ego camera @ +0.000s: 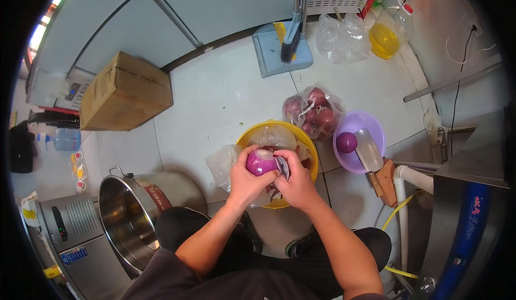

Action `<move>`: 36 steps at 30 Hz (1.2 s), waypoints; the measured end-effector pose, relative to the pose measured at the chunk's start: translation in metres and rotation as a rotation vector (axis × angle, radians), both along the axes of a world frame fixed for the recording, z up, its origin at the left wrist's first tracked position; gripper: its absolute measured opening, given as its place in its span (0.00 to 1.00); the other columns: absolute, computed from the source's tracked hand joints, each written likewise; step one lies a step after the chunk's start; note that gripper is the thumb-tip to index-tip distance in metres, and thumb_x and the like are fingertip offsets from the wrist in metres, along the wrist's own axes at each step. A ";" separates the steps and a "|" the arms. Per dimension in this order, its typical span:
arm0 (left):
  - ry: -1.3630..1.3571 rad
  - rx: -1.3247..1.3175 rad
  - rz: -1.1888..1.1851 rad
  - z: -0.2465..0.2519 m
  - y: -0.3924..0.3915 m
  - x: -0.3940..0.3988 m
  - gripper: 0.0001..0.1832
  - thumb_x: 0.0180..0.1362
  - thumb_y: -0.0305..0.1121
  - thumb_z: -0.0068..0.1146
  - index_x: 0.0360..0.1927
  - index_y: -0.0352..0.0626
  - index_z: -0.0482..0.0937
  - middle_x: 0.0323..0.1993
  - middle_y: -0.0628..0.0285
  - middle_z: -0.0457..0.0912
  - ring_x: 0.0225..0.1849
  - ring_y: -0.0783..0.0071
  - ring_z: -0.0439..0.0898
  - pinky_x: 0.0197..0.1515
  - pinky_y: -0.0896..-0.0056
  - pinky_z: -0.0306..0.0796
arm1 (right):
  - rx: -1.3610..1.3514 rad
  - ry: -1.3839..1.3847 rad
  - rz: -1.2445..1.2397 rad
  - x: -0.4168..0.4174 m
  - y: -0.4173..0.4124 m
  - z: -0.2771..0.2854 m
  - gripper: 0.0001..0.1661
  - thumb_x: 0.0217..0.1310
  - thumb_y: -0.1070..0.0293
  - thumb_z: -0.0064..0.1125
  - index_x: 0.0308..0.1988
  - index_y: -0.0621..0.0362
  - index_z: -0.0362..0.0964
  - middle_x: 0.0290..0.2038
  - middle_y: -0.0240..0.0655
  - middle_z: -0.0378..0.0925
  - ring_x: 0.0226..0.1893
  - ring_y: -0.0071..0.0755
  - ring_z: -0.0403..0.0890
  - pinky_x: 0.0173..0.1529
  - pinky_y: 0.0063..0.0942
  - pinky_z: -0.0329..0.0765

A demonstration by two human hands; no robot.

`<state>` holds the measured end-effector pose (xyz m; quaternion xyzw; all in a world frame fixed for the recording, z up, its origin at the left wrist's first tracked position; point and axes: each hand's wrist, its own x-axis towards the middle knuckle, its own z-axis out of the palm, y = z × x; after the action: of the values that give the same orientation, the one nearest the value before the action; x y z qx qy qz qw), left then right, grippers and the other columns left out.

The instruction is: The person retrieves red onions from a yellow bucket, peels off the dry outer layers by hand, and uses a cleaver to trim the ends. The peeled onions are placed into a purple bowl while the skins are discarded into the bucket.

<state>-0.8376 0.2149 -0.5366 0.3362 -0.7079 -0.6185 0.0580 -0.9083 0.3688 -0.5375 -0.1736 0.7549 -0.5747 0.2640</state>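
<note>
A glossy red onion [261,163] with a pale cut end upward is held over a yellow bucket [313,141]. My left hand [246,175] grips its left side and underside. At its right side my right hand [297,179] has fingertips against the skin, with a dark, shiny, partly hidden piece between fingers and onion. Inside the bucket lie a clear plastic bag and dark red onion skins. Behind it rests a clear bag of red onions [324,118]. To the right, a purple basin [377,128] holds one peeled red onion [346,142] and a cleaver [369,151], its wooden handle over the rim.
A large steel pot [125,219] lies on its side at the left, near my knee. Further off are a cardboard box [133,90], a blue dustpan [268,54] with a broom [290,46], and a jug of yellow oil [383,42]. White pipes [400,195] and a yellow hose run at the right.
</note>
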 end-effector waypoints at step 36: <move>0.118 0.569 0.062 0.001 -0.015 0.001 0.33 0.57 0.28 0.66 0.68 0.40 0.70 0.59 0.53 0.81 0.60 0.63 0.82 0.64 0.58 0.79 | 0.245 0.015 -0.292 -0.009 0.006 -0.023 0.13 0.71 0.69 0.68 0.53 0.58 0.79 0.48 0.48 0.87 0.49 0.57 0.87 0.56 0.44 0.81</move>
<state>-0.8364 0.2001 -0.5360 0.3238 -0.4906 -0.8087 0.0214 -0.9175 0.3744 -0.5604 -0.0332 0.8383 -0.5095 0.1913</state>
